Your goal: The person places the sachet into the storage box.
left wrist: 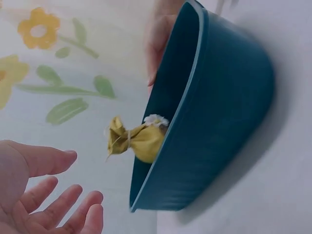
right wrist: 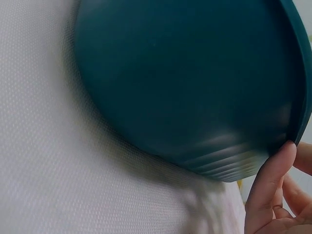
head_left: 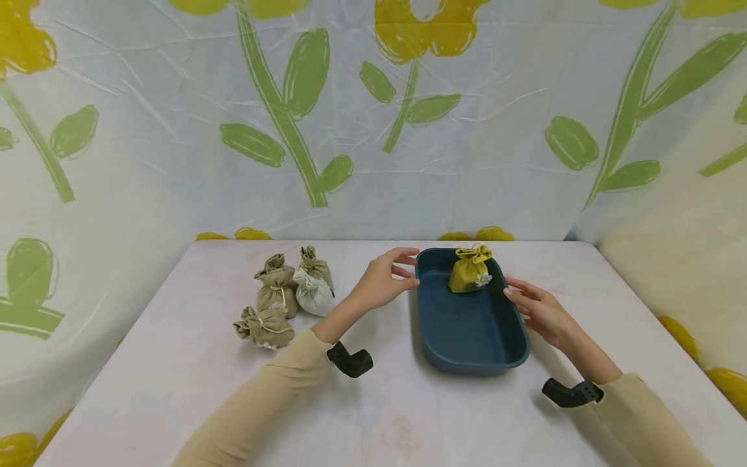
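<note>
A deep blue-green plastic tub stands on the table, right of centre. Inside, against its far end, sits a small mustard-yellow drawstring pouch with a white flower on its side. My left hand is beside the tub's left rim, fingers spread and relaxed, with a gap to the tub in the left wrist view. At the opposite rim is my right hand, its thumb tip right at the edge and its other fingers loosely bent, partly hidden behind the tub in the right wrist view.
On the left of the table is a cluster of drawstring pouches: a pale one, one tan pouch lying on its side and two tan pouches upright behind. A flower-printed cloth hangs behind the white-covered table.
</note>
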`<state>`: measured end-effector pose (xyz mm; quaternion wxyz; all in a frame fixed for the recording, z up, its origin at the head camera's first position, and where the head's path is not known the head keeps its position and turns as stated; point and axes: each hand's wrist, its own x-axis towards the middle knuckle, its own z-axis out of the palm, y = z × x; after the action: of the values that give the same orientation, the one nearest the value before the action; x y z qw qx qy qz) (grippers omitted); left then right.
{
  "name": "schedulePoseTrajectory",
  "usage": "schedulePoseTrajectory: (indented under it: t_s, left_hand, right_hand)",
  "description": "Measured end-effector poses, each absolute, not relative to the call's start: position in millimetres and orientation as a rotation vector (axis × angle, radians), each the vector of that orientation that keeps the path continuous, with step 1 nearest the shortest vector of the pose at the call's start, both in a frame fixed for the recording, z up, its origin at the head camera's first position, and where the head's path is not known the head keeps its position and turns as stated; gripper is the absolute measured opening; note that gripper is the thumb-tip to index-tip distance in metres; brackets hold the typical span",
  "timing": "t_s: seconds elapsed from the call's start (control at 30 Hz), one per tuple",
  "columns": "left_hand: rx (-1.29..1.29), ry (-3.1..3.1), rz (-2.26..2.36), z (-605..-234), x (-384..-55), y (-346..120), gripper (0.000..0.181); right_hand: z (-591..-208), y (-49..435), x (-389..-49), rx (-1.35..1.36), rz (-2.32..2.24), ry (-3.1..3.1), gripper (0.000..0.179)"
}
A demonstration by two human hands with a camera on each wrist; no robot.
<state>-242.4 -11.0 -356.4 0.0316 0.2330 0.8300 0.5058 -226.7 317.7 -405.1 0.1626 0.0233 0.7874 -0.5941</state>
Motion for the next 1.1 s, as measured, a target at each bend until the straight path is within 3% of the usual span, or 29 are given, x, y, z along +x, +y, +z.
schedulePoseTrajectory:
  t_s: [0.4,0.9,1.1]
  left_hand:
    - [0.632,2.546,1.695,-340,-231,-44,0.052]
    - [0.552,2.547,1.715,-346,-218,-94,0.053]
    - [0.496,2.590,1.669,-346,-213,-114,0.053]
  right_hand:
    - [-407,322,-229,0.030,-1.758,2.186,0.067]
    - [-408,321,-231,0.033,-1.705,2.210,0.070]
    - [-409,321,-231,0.026,-1.712,2.207,0.063]
